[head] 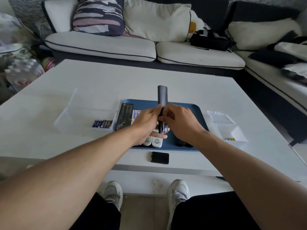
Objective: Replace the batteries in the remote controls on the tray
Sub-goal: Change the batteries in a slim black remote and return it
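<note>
— Where is the dark remote?
— Lifted above the blue tray, upright, back side open; batteries show in its lower compartment. The left hand cradles it from below, fingers curled round it. The right hand pinches it at the middle.
— And the rest?
— A black remote and white remotes lie on the tray. The battery cover lies on the table, just before the tray. Spare batteries sit in the left clear box; a few more in the right box.
</note>
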A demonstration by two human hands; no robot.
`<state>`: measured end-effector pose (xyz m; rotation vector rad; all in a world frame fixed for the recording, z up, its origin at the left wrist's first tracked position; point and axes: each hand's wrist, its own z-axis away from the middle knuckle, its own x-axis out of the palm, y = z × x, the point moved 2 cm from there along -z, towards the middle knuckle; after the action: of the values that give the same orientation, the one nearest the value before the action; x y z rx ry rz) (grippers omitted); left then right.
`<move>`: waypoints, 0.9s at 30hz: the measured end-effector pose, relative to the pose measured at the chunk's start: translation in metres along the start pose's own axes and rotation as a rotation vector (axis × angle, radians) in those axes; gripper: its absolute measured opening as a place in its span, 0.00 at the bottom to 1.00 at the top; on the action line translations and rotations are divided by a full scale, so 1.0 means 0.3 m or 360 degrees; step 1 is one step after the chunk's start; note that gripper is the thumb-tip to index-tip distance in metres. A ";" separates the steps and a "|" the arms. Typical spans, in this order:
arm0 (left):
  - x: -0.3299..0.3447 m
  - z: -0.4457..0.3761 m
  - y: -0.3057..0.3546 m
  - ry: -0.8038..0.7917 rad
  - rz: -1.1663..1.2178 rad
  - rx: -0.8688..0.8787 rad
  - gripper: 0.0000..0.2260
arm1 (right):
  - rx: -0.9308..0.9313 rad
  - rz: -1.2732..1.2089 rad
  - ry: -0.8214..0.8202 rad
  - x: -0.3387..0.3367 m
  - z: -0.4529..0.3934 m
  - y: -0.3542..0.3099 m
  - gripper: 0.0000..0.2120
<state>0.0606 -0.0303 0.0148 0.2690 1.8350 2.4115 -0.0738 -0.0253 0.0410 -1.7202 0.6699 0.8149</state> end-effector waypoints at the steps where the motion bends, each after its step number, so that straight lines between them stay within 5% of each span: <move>1: 0.000 0.000 -0.001 0.0000 -0.0008 0.0008 0.20 | 0.0022 -0.0008 -0.0008 -0.002 -0.001 0.000 0.06; 16: -0.009 -0.014 0.015 0.0101 -0.0192 0.0126 0.17 | 0.0718 -0.0706 -0.0168 0.003 0.019 0.032 0.06; 27: -0.037 -0.035 0.032 0.0108 0.0029 -0.0183 0.15 | 0.1065 -0.1815 -0.0146 -0.029 0.010 -0.010 0.07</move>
<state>0.0698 -0.0448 0.0205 0.1971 1.7190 2.5574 -0.0774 -0.0212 0.0490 -1.1373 -0.1628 -0.1461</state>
